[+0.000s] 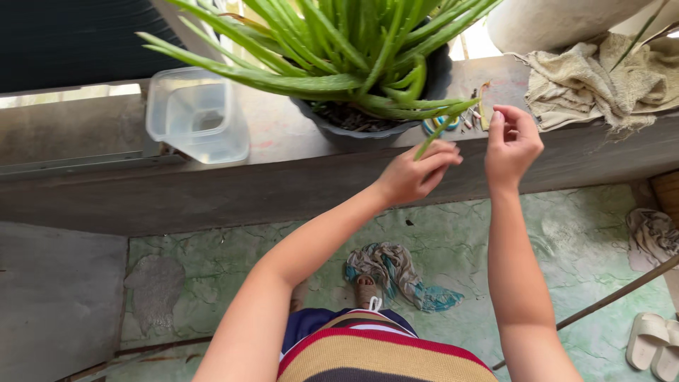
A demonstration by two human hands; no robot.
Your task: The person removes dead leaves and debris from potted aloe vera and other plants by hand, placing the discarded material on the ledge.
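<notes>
A long, rough concrete ledge (283,184) runs across the view above a cracked, pale green floor (495,240). On the ledge stands a dark round pot (368,131) holding an aloe plant (339,49) with thick, fleshy, tapering leaves. Left of it sits a clear, square plastic container (198,113); to the right lies a crumpled beige towel (601,81). The left hand (414,173) has its grip closed on the tip of one drooping aloe leaf (442,127). The right hand (511,145) is just beside it, fingertips pinched narrow; whether they hold anything cannot be told. A striped cloth (396,272) lies on the floor below.
</notes>
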